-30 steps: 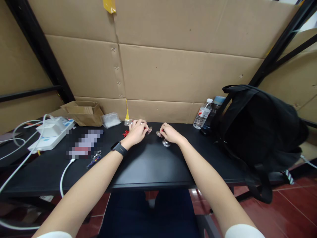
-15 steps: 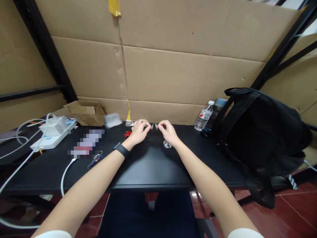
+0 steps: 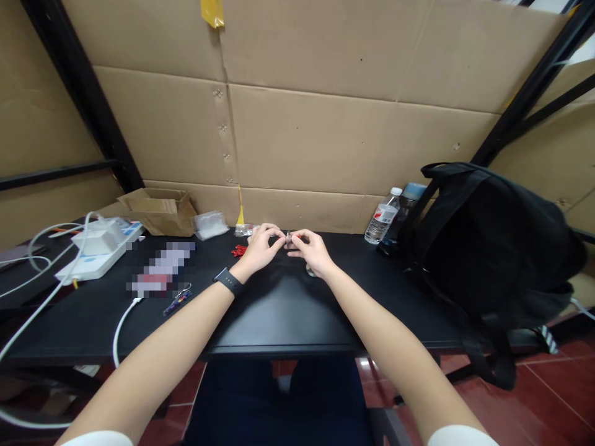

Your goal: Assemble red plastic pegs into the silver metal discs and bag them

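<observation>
Two bare hands are meeting over the back half of the desk. Left hand point(image 3: 263, 249) has thumb and fingers pinched together, and right hand point(image 3: 312, 253) is pinching too, with some fingers spread a bit below. Caught between the fingertips are some little shiny discs point(image 3: 289, 240), held up edge-on and so close that I can't tell if they're touching each other. A dab of red shows by the right fingers, too small to make out.

Another shiny round piece point(image 3: 311, 271) sits on the desk point(image 3: 288, 319), partly hidden by the right hand. Just left of the left hand are some red bits point(image 3: 239, 251), with a small clear packet point(image 3: 243, 230) behind them. Dark watch point(image 3: 228, 281) on the left wrist, btw.

Further left: a clear plastic bag point(image 3: 211, 225), an open cardboard box point(image 3: 160, 214), a keychain point(image 3: 176, 303) and a white power strip point(image 3: 97, 254) loaded with plugs. Over on the right, a water bottle point(image 3: 383, 217) stands next to a blue-lidded bottle point(image 3: 413, 191), then a big black backpack point(image 3: 497, 248). Behind everything, cardboard wall point(image 3: 302, 136).
</observation>
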`<state>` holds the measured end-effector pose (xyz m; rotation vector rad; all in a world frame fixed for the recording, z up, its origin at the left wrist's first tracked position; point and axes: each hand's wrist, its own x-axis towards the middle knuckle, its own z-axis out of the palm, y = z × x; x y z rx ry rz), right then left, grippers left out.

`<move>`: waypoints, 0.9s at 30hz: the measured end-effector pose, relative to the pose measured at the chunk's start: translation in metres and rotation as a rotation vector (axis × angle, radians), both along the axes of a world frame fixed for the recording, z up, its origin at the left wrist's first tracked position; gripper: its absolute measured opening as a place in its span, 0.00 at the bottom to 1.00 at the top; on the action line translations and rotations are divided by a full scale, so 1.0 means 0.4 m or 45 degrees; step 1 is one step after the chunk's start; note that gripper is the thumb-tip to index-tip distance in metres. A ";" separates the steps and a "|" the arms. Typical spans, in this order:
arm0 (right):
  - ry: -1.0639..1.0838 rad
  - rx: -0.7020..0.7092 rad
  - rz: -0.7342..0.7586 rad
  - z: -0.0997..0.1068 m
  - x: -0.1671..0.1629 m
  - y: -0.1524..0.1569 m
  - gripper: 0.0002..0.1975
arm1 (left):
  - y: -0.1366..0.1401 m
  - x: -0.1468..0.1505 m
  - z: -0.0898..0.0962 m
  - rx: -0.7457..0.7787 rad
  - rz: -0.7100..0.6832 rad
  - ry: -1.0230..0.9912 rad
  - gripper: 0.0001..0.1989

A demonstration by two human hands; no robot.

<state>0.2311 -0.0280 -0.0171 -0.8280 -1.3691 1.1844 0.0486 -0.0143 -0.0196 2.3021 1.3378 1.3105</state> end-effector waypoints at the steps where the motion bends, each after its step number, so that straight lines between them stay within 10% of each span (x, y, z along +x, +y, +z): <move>1: 0.018 -0.031 0.015 0.002 0.003 -0.001 0.18 | 0.000 -0.001 0.001 0.003 0.002 0.018 0.09; 16: -0.010 -0.293 0.145 0.026 0.024 -0.012 0.12 | 0.000 -0.023 0.014 0.021 0.093 0.303 0.11; 27: -0.018 -0.220 -0.012 0.053 0.038 -0.022 0.21 | 0.126 -0.408 -0.031 -0.381 0.951 0.415 0.26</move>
